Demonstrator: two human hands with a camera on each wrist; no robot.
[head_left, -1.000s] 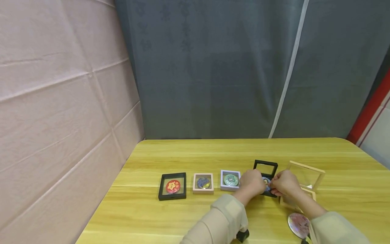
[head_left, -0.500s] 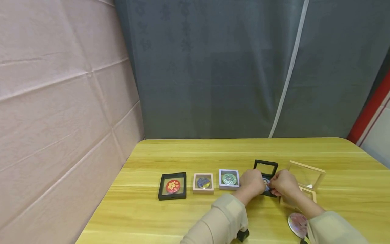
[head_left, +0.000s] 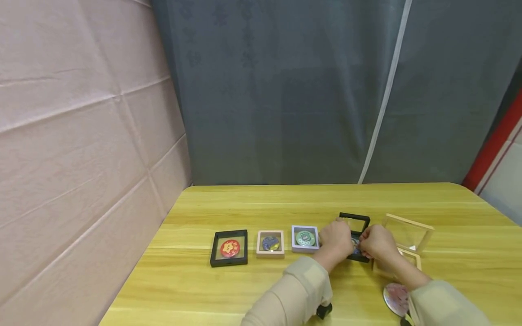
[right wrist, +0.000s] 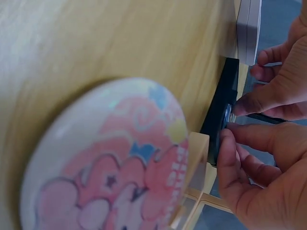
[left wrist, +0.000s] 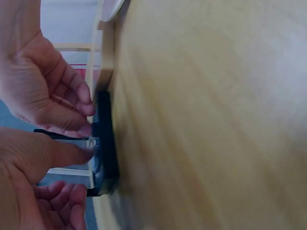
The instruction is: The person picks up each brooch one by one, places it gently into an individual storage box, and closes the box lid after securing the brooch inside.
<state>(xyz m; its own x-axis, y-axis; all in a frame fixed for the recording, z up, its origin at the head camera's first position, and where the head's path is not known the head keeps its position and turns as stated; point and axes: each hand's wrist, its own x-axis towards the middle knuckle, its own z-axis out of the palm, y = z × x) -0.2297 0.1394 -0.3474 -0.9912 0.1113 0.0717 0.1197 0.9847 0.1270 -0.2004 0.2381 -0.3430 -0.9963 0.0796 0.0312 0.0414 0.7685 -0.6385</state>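
Between left hand and right hand, black frame

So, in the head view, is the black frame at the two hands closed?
No, the black frame has its lid standing raised, with the left hand and right hand just in front.
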